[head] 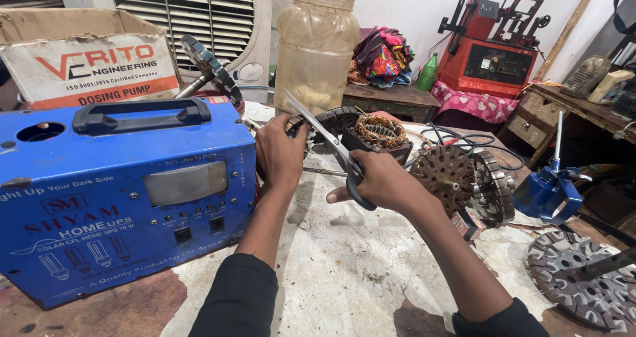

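Observation:
My right hand (379,181) grips the dark handles of a pair of scissors (328,140), blades pointing up and left. My left hand (279,153) is raised beside the blades, fingers curled near the tip; whether it pinches something thin there I cannot tell. Just behind both hands lies a dark motor stator with copper windings (371,133). A round slotted rotor (462,180) lies to the right of my right hand.
A blue metal power unit with a black handle (126,191) stands at the left. Behind it are a cardboard box (86,55) and a big plastic jar (317,46). A blue stand (550,191) and a finned disc (586,281) lie at the right; a red machine (493,55) stands at the back.

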The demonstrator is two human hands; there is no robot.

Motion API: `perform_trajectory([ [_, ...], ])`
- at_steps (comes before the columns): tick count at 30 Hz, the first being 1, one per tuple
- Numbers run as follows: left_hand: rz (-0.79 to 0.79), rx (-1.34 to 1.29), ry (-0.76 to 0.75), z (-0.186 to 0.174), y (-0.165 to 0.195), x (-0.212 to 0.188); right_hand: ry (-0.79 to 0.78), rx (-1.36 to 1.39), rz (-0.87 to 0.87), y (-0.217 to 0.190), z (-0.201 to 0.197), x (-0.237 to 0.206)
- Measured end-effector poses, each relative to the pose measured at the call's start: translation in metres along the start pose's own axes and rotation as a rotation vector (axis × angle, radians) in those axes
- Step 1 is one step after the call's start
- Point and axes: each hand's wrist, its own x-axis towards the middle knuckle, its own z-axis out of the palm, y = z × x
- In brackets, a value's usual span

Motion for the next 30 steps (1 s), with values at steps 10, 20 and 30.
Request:
perform_trajectory([
  [10,0.001,0.057,-0.053,-0.007,0.012,-0.001,-0.248,0.114,-0.245,0.038,0.029,0.017],
  [20,0.068,0.01,-0.002,-0.001,0.005,-0.004,-0.23,0.198,-0.084,0.035,0.027,0.02],
  [30,0.034,0.044,-0.045,-0.002,0.006,-0.002,-0.191,-0.026,0.031,0.019,-0.013,0.001],
])
